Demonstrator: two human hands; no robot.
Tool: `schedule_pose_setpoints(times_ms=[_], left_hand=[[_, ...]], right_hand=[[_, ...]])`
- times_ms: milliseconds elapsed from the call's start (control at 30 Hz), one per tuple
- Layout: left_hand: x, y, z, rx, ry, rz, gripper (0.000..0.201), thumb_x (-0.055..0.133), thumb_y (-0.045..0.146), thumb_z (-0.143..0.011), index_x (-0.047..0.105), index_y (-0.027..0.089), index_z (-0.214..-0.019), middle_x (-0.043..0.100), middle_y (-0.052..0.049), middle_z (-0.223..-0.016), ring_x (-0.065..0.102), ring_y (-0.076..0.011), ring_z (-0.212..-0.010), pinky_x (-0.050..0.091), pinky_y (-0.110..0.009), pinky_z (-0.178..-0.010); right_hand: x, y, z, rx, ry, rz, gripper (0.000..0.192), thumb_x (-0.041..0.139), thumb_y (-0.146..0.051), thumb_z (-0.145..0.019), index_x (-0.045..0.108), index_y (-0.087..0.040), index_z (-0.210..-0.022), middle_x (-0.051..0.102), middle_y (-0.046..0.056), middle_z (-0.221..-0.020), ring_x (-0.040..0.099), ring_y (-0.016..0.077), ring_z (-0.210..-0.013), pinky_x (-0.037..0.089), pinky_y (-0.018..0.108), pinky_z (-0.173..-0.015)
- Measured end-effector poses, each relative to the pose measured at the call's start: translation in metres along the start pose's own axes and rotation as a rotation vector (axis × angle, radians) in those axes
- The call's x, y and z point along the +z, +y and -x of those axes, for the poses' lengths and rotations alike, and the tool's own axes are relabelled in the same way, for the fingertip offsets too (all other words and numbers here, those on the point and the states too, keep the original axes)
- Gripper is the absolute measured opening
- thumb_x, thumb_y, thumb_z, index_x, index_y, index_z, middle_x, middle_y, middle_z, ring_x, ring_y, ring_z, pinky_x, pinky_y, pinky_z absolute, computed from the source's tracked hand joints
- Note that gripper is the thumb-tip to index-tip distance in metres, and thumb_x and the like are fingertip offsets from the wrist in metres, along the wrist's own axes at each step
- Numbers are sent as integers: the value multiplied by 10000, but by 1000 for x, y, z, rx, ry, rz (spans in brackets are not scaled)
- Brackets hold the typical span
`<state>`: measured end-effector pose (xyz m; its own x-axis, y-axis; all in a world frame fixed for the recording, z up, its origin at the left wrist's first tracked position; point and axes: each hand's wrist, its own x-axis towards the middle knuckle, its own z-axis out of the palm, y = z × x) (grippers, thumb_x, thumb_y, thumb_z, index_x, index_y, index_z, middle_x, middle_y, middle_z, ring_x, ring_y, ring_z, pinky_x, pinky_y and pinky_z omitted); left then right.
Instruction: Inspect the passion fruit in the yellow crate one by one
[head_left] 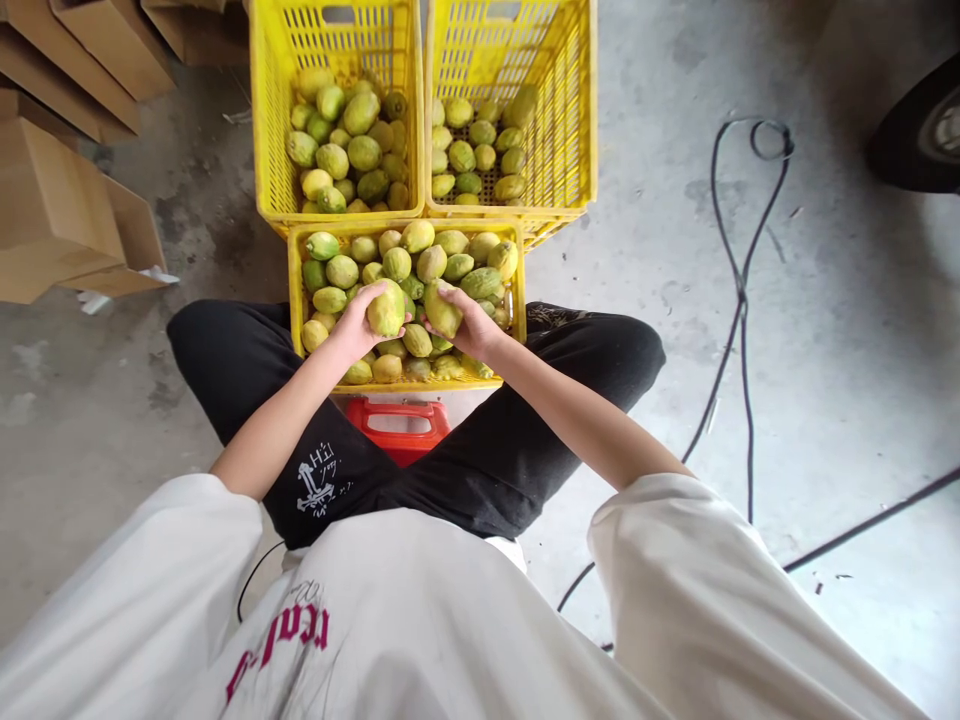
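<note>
Left hand [352, 330]: fingers are curling around a round yellow-green fruit [386, 310], holding it over the near yellow plastic crate [294, 290].
Right hand [472, 325]: fingers are wrapping a second oval green fruit [442, 312], just beside the first.
Far crates [420, 100]: two are standing on the concrete floor [825, 350], touching the near crate's far edge.

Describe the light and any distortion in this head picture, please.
Head view: soft, even daylight, no glare; the yellow crates and floor cable bend outward from wide-angle distortion; the fruit in the left hand and right hand looks sharp; weak shadows lie under the legs.
</note>
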<state>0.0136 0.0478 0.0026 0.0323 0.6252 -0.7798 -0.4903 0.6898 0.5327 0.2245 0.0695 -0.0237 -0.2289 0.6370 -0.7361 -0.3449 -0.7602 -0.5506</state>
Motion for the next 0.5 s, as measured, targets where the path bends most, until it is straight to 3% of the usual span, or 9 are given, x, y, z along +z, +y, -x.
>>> schedule_pose_setpoints(times_ms=[100,200,367,500], left_hand=[[1,1,-2,8,19,46,357,714,405,-1097,745,293,-1435,873,-102,-1118,899,-433,-1274,777,-592,-1018],[2,2,-2,-9,-5,77,402,675,365,-1130,723,299,-1524,891,-102,-1169,913,-444,-1321,793,-653,-1079],[2,-2,-5,-35,5,80,409,797,457,-1206,722,300,-1577,938,-91,-1228,951,-366,-1244,791,-533,-1106],[0,-5,-8,3,69,28,277,840,398,-1211,796,316,-1472,924,-56,-1078,939,-317,-1186,788,-444,-1049]], right_hand=[[6,-5,5,50,-15,-38,320,818,-491,-1113,784,-304,-1369,906,57,-1115,925,361,-1183,835,488,-1014],[11,-9,10,68,-38,-55,394,740,-514,-1124,804,-292,-1444,923,66,-1118,935,394,-1210,826,547,-1064],[6,-6,6,48,-97,-2,411,848,-527,-1093,793,-281,-1417,922,84,-1143,935,401,-1143,837,599,-1051],[-4,0,0,27,-90,1,380,972,-450,-1064,751,-320,-1345,890,23,-1102,914,310,-1052,852,480,-966]])
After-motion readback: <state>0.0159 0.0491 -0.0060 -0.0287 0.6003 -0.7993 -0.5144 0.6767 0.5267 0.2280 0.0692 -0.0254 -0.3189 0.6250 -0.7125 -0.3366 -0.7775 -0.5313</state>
